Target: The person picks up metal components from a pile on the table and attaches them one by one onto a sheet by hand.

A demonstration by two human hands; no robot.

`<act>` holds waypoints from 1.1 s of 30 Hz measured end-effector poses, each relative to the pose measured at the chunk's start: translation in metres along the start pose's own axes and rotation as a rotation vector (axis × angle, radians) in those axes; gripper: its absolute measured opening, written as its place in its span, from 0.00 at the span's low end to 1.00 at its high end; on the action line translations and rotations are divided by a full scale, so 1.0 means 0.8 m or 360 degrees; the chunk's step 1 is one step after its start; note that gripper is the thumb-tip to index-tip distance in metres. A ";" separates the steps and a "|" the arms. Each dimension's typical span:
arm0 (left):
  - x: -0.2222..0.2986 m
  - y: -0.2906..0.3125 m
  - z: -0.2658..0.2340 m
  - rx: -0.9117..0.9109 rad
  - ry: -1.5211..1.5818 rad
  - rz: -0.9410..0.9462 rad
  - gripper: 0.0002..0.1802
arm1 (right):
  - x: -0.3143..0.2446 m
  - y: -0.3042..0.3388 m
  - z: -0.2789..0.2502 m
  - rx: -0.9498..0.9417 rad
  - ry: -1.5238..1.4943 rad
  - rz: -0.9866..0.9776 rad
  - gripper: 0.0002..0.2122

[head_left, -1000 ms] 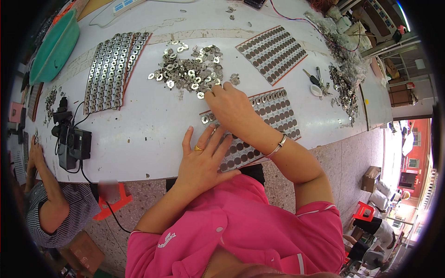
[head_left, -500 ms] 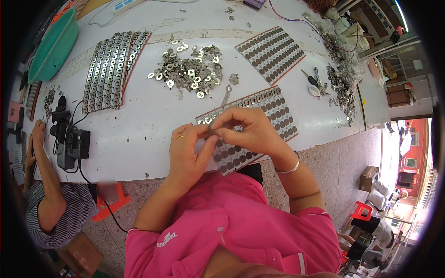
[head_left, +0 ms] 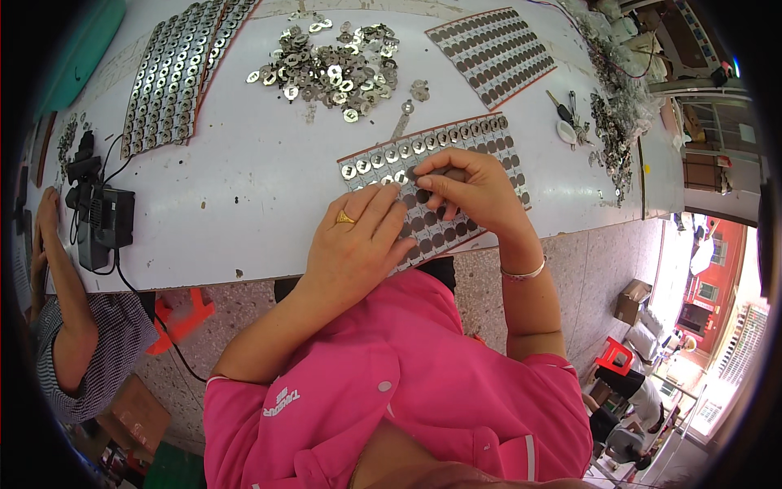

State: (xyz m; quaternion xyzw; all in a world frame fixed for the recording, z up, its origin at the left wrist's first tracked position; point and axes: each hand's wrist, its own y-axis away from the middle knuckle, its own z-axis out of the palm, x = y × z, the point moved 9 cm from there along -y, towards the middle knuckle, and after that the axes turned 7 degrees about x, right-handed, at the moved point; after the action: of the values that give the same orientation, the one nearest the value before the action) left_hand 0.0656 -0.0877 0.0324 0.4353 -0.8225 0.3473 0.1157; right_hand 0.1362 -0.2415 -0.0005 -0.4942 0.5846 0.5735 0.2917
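Note:
A flat panel (head_left: 507, 155) of round dark discs lies at the table's near edge under my hands. Shiny ring-shaped metal pieces cover its far row and part of the row below. My left hand (head_left: 358, 232), with a gold ring on one finger, rests palm down on the panel's left part, fingers stretched out. Just to its right, my right hand (head_left: 476, 191) pinches thumb and fingers together low over the discs. Whatever is between those fingertips is too small to make out. Beyond the panel is a heap of loose metal pieces (head_left: 350, 73).
Another disc panel (head_left: 493, 57) lies at the far right, near a pair of small tools (head_left: 566, 122) and scattered metal bits. Panels bearing metal pieces (head_left: 163, 90) are at the far left. Left of me stand a black device (head_left: 114, 220) with cables and a co-worker's arm (head_left: 73, 310).
My hands were held together, fingertips meeting above the panel. They have parted: the left now lies flat on the panel, the right is further right. The whole view has shifted upward.

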 end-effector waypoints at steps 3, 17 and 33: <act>0.004 0.006 0.007 -0.0079 -0.0101 0.0024 0.29 | 0.000 -0.001 0.008 0.0028 0.0282 -0.0022 0.07; 0.006 0.010 0.014 -0.0166 -0.0162 0.0038 0.44 | -0.017 -0.001 0.003 0.0220 0.0656 -0.0538 0.07; 0.000 0.007 0.011 -0.0191 -0.0063 -0.0010 0.41 | -0.096 -0.030 0.045 0.0491 0.1824 -0.1689 0.14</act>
State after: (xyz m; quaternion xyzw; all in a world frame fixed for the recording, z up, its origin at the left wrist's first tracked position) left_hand 0.0622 -0.0912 0.0232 0.4369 -0.8426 0.2883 0.1263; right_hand 0.1767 -0.1850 0.0539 -0.8788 0.4030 -0.0730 0.2451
